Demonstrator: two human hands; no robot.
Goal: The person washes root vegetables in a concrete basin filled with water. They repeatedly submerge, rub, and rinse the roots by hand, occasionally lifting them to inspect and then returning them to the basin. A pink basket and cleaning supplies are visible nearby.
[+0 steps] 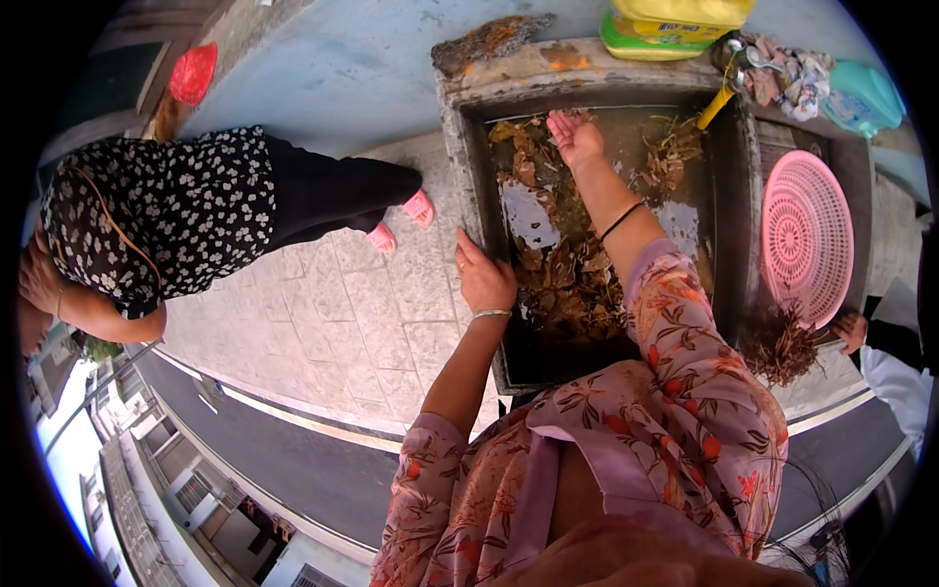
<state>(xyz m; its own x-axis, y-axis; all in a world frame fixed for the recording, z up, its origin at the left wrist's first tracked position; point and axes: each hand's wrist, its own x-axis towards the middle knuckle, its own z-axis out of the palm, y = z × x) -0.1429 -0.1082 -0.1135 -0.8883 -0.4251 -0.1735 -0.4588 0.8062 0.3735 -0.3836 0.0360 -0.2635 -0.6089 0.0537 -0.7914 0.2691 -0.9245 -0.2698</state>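
Before me is a stone wash basin [456,147] with murky water in it. My right hand [577,139] reaches over the water to the far wall, palm up and fingers extended; I see nothing held in it. Brown wet leaves [561,275] float along the left side and near end. A clump of pale stems and leaves [671,158] lies at the far right of the water. My left hand [486,279] is at the basin's left rim with its fingers stretched forward, holding nothing visible; whether it presses on the rim is hard to tell.
A pink plastic colander [807,238] and a bunch of brown roots or stems [785,348] are at the right compartment, near another person's hand [851,332]. A yellow tube [715,108] hangs from the tap [744,59]. A yellow-green jug [671,29] stands behind. Another person [169,213] stands left.
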